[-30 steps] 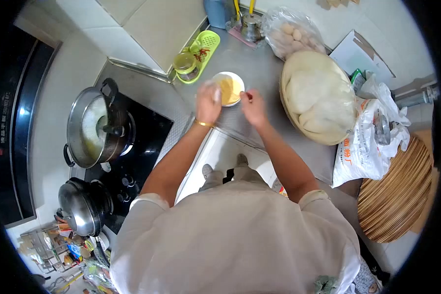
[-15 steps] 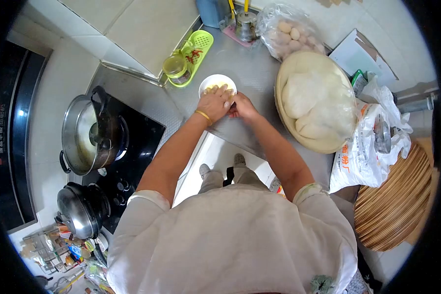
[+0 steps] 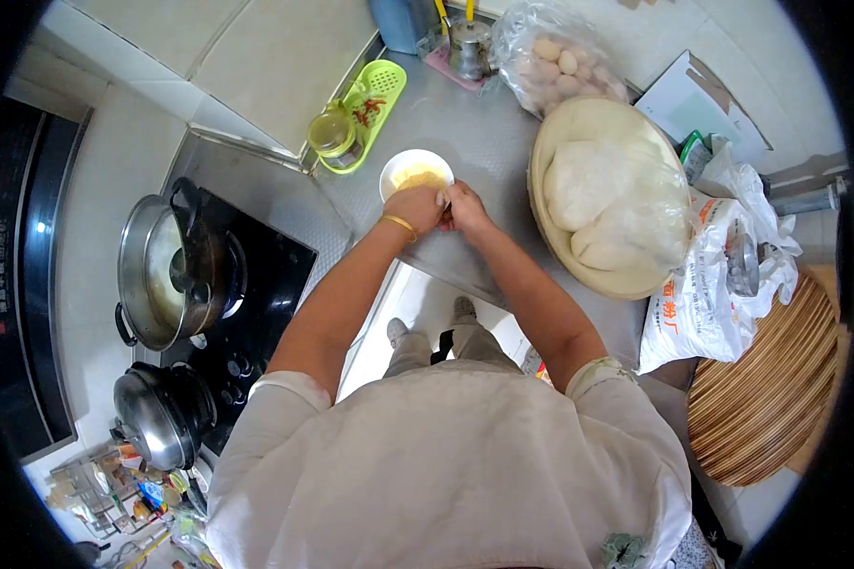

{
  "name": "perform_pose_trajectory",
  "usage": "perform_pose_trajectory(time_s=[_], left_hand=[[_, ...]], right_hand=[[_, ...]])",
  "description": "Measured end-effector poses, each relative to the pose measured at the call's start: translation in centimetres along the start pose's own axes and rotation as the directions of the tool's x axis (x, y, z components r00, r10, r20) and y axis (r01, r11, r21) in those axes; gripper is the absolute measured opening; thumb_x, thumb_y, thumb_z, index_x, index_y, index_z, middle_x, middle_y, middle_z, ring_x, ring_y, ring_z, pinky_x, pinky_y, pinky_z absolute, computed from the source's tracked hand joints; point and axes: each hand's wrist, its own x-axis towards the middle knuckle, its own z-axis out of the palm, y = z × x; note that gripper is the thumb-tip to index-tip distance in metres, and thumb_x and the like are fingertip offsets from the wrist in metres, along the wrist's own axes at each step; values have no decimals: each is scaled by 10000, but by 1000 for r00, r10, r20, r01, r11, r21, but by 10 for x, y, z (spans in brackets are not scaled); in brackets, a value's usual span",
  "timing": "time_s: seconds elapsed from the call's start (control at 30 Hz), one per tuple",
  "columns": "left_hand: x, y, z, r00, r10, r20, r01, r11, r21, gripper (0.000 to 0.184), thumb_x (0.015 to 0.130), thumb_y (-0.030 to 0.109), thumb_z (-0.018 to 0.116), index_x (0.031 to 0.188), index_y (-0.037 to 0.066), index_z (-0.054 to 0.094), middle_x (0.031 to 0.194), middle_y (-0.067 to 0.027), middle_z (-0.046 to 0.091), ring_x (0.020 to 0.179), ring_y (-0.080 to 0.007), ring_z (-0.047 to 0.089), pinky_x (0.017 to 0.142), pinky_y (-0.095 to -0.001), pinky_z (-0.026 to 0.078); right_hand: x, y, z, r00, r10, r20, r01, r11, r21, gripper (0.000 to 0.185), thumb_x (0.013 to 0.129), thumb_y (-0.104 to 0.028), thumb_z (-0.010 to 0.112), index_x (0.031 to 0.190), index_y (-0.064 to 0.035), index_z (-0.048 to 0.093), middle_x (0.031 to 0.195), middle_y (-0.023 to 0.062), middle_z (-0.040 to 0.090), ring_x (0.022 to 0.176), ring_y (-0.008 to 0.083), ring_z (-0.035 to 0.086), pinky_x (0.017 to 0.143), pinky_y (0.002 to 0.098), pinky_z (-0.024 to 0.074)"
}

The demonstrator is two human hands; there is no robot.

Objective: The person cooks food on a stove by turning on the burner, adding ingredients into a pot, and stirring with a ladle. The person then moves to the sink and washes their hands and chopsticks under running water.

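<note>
A small white bowl (image 3: 389, 171) holding something yellow stands on the metal counter in front of me. Over its near rim lies my left hand (image 3: 416, 206), with a yellow bangle at the wrist. The left fingers are bent together down into the bowl; whatever they may hold is hidden. My right hand (image 3: 465, 208) is closed at the bowl's right near edge, fingertips at the rim and close to the left thumb. Behind the bowl, to the left, are a green perforated tray (image 3: 385, 80) with red chillies (image 3: 367, 112) and a lidded jar (image 3: 335, 135).
On the right sits a round basket (image 3: 547, 228) of dough-like pale lumps under plastic. Beyond it lie a bag of eggs (image 3: 567, 63) and a white sack (image 3: 674, 318). Leftward, a pot (image 3: 152, 275) and a lidded pan (image 3: 150, 427) stand by a black hob (image 3: 285, 251).
My left fingers have drawn back toward me and bunched together, showing more of the bowl. The right hand has shifted slightly left, closer to the left thumb.
</note>
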Motion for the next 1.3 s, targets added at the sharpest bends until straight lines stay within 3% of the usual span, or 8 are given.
perform_pose_trajectory(time_s=[0.23, 0.37, 0.43, 0.47, 0.6, 0.67, 0.9, 1.3], left_hand=[[32, -10, 1, 994, -105, 43, 98, 986, 137, 350, 809, 269, 441, 926, -15, 610, 954, -204, 597, 888, -324, 582, 785, -399, 444], [39, -23, -11, 929, -278, -242, 191, 924, -330, 285, 798, 233, 480, 924, 11, 606, 921, -190, 605, 858, -312, 590, 713, -382, 463], [33, -29, -28, 914, -399, -77, 150, 507, -849, 236, 824, 251, 459, 850, 53, 584, 774, -135, 584, 684, -274, 568, 595, -368, 466], [15, -4, -61, 851, -483, 208, 115, -215, -970, 239, 845, 269, 436, 778, 77, 562, 662, -96, 551, 544, -242, 540, 517, -348, 463], [-46, -4, -161, 989, -88, 123, 37, -644, -764, 247, 874, 243, 382, 652, 155, 444, 498, 0, 406, 387, -133, 388, 348, -256, 309], [-87, 0, -217, 961, -275, 33, -194, -755, -627, 276, 882, 258, 345, 657, 139, 452, 516, -1, 412, 409, -118, 383, 364, -248, 302], [-247, -110, -324, 641, -755, -142, -673, -463, -577, 312, 909, 333, 302, 732, 118, 444, 567, -27, 428, 432, -151, 409, 397, -291, 351], [-374, -248, -284, -117, -809, -576, 276, 531, -801, 417, 806, 318, 501, 985, -52, 569, 1006, -194, 591, 913, -341, 573, 764, -375, 451]], right_hand=[[5, 6, -2, 999, 21, 46, -24, 998, 55, 323, 862, -312, 331, 1049, -82, 459, 805, 77, 557, 544, 161, 548, 486, 285, 460], [-7, -4, -3, 994, 102, -32, -103, 993, -53, 458, 856, -393, 376, 1199, -90, 397, 865, 88, 558, 602, 176, 572, 523, 302, 462], [-21, -13, -4, 991, 3, -134, -41, 959, -281, 572, 849, -416, 427, 1290, -64, 329, 974, 110, 538, 692, 186, 575, 562, 293, 459], [-20, -10, -3, 941, -304, -152, 181, 827, -531, 572, 847, -386, 452, 1277, -25, 340, 1050, 171, 492, 781, 266, 554, 689, 356, 430], [-84, -69, 48, 648, -756, 89, 609, 445, -657, 431, 824, -235, 527, 1162, 19, 446, 1056, 215, 476, 867, 326, 539, 773, 381, 431], [-112, -89, 85, 473, -834, 286, 775, 238, -586, 392, 802, -205, 551, 1123, 8, 478, 1035, 209, 488, 867, 324, 534, 761, 378, 435], [-199, -136, 227, -123, -558, 821, 823, -520, -230, 391, 744, -181, 606, 1113, -82, 526, 1042, 161, 498, 947, 300, 501, 766, 376, 436], [-148, -147, 341, 396, -165, 903, 726, -545, -418, 250, 843, -151, 437, 1024, -53, 579, 860, 157, 598, 843, 303, 592, 679, 397, 484]])
